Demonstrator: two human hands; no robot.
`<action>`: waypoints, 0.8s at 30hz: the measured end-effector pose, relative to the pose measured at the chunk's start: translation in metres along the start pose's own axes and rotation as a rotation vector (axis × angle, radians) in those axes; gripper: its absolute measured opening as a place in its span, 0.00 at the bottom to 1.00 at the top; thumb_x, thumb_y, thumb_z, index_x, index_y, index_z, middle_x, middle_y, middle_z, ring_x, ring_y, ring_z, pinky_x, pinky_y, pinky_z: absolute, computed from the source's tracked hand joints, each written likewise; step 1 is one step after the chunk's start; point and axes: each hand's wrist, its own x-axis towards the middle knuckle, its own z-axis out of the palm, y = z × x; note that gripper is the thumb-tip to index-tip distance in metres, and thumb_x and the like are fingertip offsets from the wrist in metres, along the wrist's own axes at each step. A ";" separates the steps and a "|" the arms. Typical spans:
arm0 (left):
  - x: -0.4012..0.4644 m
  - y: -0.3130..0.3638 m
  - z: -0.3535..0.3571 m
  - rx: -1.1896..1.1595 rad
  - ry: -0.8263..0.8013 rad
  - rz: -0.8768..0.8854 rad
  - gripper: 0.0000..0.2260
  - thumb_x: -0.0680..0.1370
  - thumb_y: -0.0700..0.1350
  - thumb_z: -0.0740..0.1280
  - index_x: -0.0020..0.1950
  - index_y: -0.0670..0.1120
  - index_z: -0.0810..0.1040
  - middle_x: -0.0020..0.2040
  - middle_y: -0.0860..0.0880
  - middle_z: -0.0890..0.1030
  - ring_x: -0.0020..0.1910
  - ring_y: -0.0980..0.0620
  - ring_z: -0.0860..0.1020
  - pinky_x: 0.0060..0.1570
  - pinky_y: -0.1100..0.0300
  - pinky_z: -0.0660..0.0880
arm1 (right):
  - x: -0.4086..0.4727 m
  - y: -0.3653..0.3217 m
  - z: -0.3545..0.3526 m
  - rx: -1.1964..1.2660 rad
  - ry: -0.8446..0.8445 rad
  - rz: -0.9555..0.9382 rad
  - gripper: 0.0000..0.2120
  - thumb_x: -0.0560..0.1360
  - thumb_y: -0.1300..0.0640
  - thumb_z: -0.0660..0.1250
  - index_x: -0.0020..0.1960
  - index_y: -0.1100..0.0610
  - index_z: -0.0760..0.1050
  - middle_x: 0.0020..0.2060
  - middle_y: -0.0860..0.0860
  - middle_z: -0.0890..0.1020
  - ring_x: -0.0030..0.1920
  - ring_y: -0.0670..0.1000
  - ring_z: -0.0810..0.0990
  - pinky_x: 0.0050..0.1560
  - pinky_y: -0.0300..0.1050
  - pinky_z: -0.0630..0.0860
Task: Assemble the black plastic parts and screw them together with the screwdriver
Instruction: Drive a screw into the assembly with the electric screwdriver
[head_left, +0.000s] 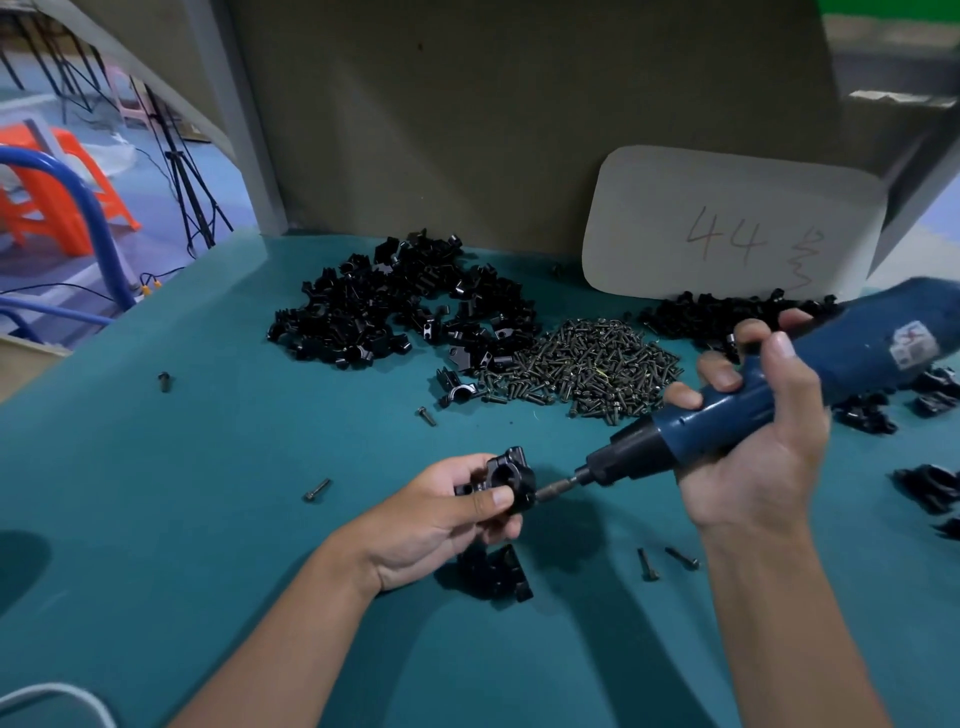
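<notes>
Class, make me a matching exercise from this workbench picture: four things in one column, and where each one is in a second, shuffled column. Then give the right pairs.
Things
1. screwdriver
2. clamp
3. screw pile
4. card marked 44

Places
A. leaning on the back wall
B. gripped in the left hand
C. loose on the mat, between two black heaps
D. gripped in the right hand

Pairs: 1-D, 2-B, 3-C, 4-A
</notes>
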 end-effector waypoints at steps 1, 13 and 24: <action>0.000 0.000 0.000 -0.010 0.010 0.010 0.19 0.77 0.39 0.69 0.65 0.33 0.72 0.44 0.47 0.80 0.43 0.51 0.80 0.43 0.62 0.76 | -0.001 0.000 0.002 -0.003 0.009 -0.005 0.07 0.80 0.59 0.63 0.55 0.48 0.71 0.46 0.44 0.78 0.36 0.44 0.72 0.34 0.40 0.72; 0.003 -0.003 -0.003 0.167 0.102 0.081 0.22 0.73 0.51 0.78 0.62 0.43 0.78 0.45 0.45 0.81 0.47 0.46 0.74 0.45 0.60 0.72 | 0.000 0.014 -0.008 -0.016 0.373 0.005 0.08 0.79 0.61 0.67 0.55 0.54 0.71 0.41 0.47 0.78 0.35 0.47 0.73 0.33 0.42 0.72; 0.003 -0.004 -0.006 0.204 0.117 0.075 0.19 0.74 0.51 0.77 0.61 0.47 0.79 0.44 0.44 0.82 0.46 0.46 0.73 0.46 0.59 0.72 | -0.001 0.020 -0.009 0.001 0.361 -0.021 0.08 0.78 0.62 0.67 0.54 0.54 0.72 0.41 0.48 0.78 0.35 0.47 0.73 0.33 0.43 0.72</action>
